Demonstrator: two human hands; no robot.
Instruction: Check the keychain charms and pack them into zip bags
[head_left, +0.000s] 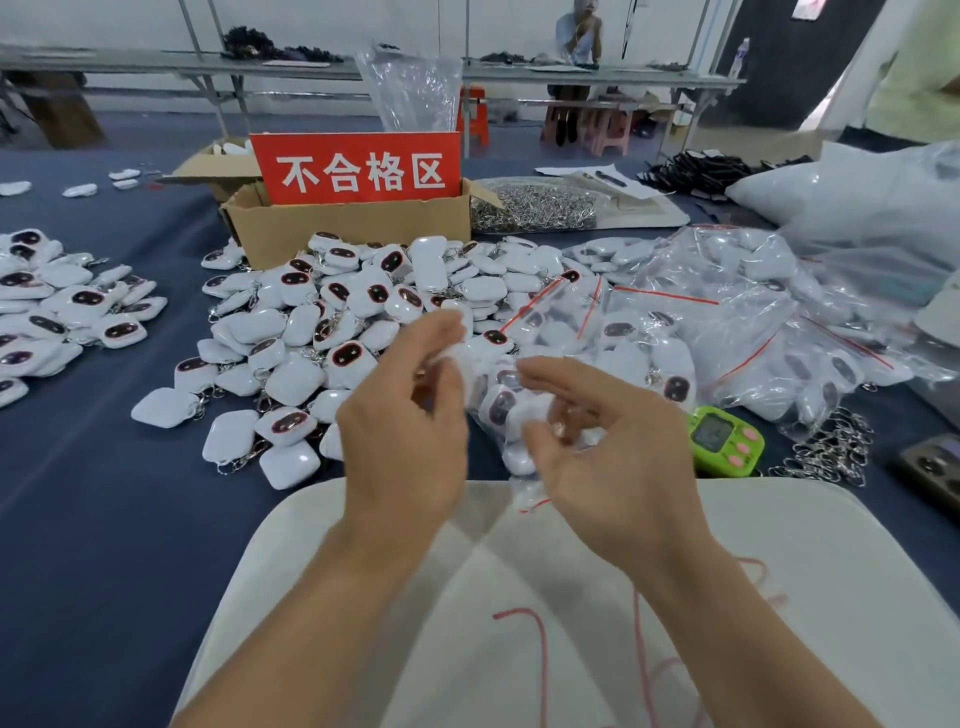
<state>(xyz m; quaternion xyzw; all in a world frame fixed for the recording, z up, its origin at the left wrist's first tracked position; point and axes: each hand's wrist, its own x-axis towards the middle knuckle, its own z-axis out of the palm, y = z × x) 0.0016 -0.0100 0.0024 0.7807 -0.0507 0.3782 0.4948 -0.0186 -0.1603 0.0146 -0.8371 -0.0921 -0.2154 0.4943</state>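
My left hand (410, 415) is curled, thumb and forefinger pinching something white and motion-blurred that I take for a charm (460, 358). My right hand (608, 447) is cupped palm-up, fingers bent around the zip bag (511, 431), which already holds several charms.

The bag hangs between the two hands, held by the right and touched at its far end by the left fingertips. Its long axis runs away from me and slightly left, with the red zip strip at the near, low end by the heel of the right hand. I cannot tell whether the mouth is sealed. Judging by that, whichever hand closes it must work at the near end, and the right is nearer.

Below the hands lies a white mat (779, 545) on the blue surface (104, 493). Loose charms (332, 312) are heaped ahead and left, with packed bags (727, 322) ahead and right. A green timer (724, 441) and key rings (831, 452) sit just right of the hands. Behind the heap stands a cardboard box (353, 228) bearing a red sign (358, 169). Further back are long tables (156, 60), with a person (579, 36) seated at one.
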